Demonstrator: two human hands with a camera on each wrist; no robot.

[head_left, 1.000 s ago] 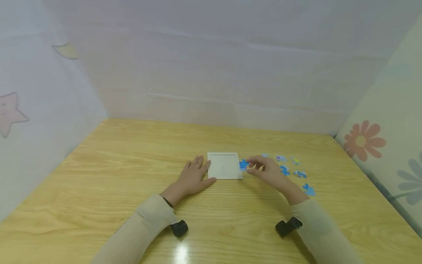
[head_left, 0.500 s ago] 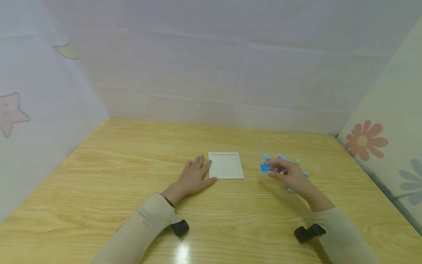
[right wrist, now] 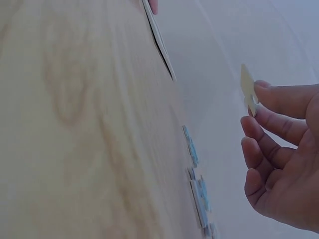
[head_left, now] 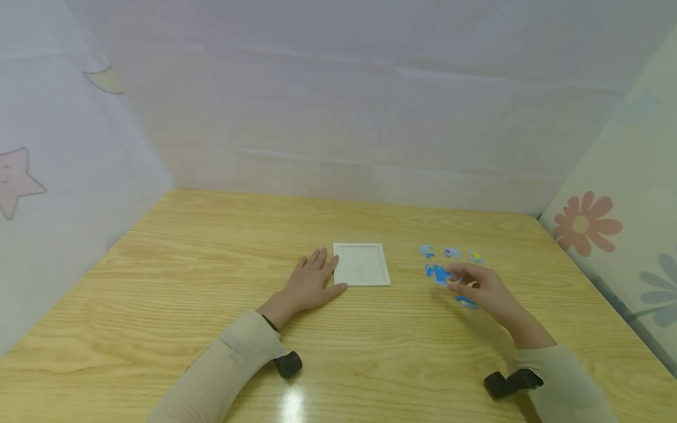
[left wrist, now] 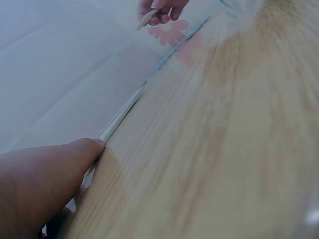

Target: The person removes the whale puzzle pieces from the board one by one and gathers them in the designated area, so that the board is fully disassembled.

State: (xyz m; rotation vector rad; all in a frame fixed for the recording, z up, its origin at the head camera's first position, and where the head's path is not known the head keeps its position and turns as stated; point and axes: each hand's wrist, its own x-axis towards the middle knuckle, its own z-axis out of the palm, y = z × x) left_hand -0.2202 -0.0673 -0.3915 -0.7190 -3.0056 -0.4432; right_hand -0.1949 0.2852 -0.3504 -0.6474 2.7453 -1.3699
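In the head view, my left hand (head_left: 305,283) lies with fingers spread on the table. Its thumb and forefinger touch the left side of a white square puzzle frame (head_left: 362,265), whose recess is bare. To the right, my right hand (head_left: 489,292) pinches a blue jigsaw piece (head_left: 441,274) between thumb and fingertips. The right wrist view shows this piece's pale edge (right wrist: 247,85) held up, apart from the tabletop. Beneath and around that hand lie other jigsaw pieces, partly hidden by it; one blue piece (head_left: 466,302) shows below the fingers.
Behind the right hand, a row of loose pieces includes a pale blue one (head_left: 426,251), one with a purple mark (head_left: 451,252) and one with a yellow sun (head_left: 476,256). The wooden table (head_left: 238,235) meets fabric walls at the back and sides.
My right hand has moved right, away from the white frame to over the loose pieces, still pinching the blue jigsaw piece. The left hand has stayed at the frame.
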